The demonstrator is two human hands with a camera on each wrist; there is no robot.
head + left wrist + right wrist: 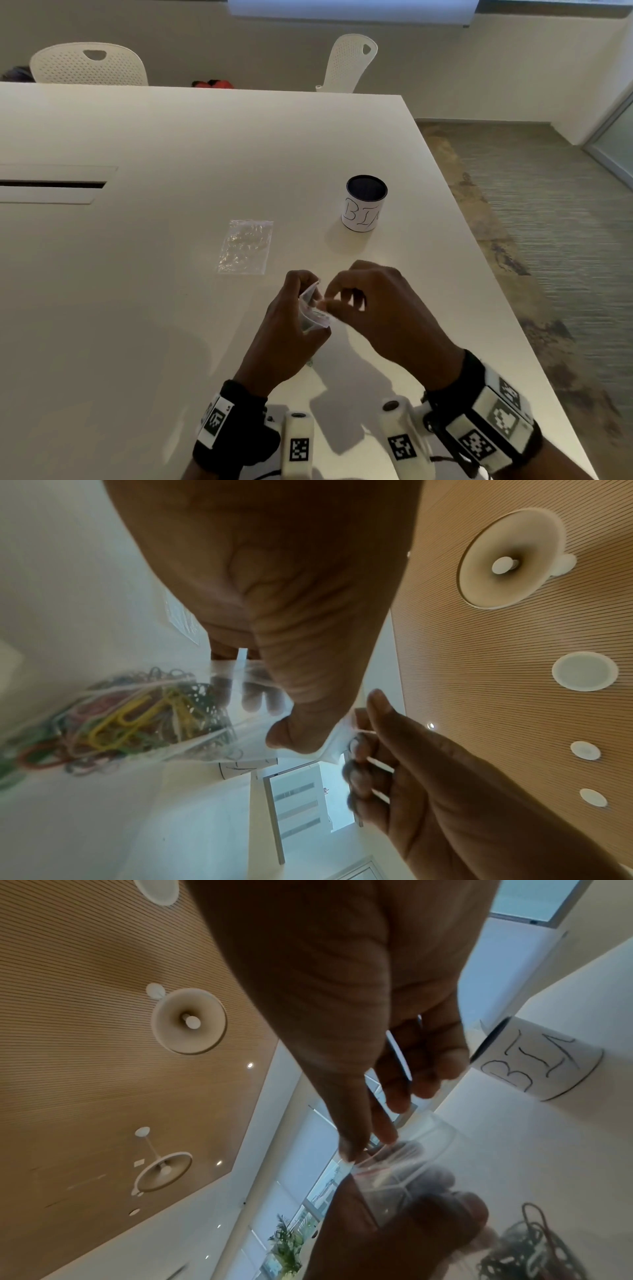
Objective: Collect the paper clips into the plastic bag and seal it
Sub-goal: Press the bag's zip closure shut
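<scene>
While it hangs above the white table (171,325), the plastic bag (240,723) holds a blurred heap of coloured paper clips (116,721), mostly hidden from the head camera. The left hand (291,329) pinches its top edge; the right hand (373,301) seems to pinch the same edge. Beyond lie a second clear bag (246,247) and a cup (364,207) lettered "BIN".

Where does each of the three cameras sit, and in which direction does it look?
Head: worn on the head, looks down at the table; both hands hold a plastic bag.
Left wrist: under the left hand, looks along it and up to the ceiling; paper clips in the bag.
Right wrist: under the right hand, looks up likewise.
Shared: all three show the bag and the cup marked BIN.
</scene>
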